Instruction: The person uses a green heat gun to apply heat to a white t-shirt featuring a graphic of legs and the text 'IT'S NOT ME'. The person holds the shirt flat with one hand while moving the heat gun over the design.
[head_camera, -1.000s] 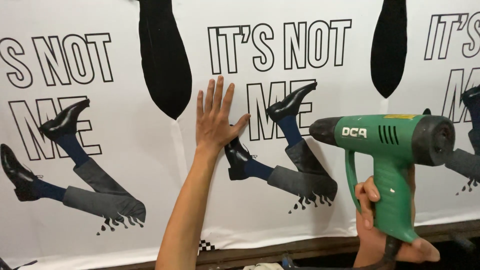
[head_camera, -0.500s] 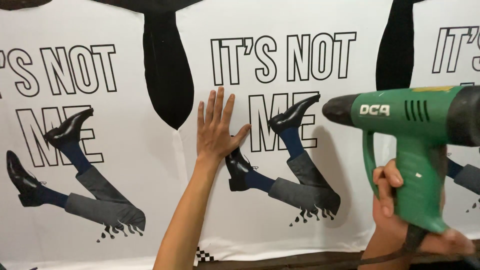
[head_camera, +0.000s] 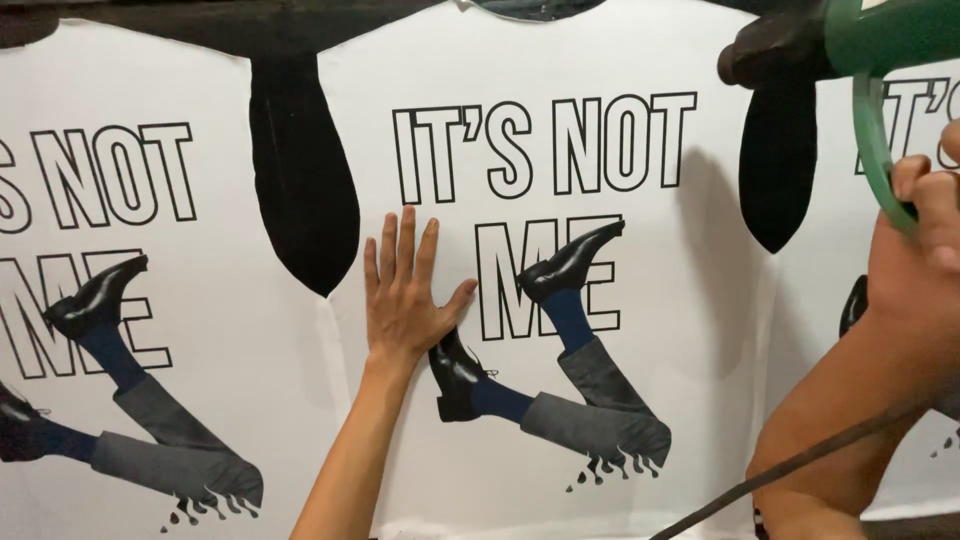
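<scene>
Pressing flat against the white printed sheet (head_camera: 700, 330), the left hand (head_camera: 405, 295) lay with its fingers (head_camera: 408, 240) spread wide and empty, just left of the printed black shoes and beside a black teardrop-shaped cut-out (head_camera: 300, 180). The right hand (head_camera: 925, 235) had its fingers wrapped around the handle of a green heat gun (head_camera: 850, 45), held at the upper right with its dark nozzle aimed leftward across the sheet. The step in hand looked like smoothing the sheet down under heat; the next move would call for keeping the nozzle off the bare palm.
</scene>
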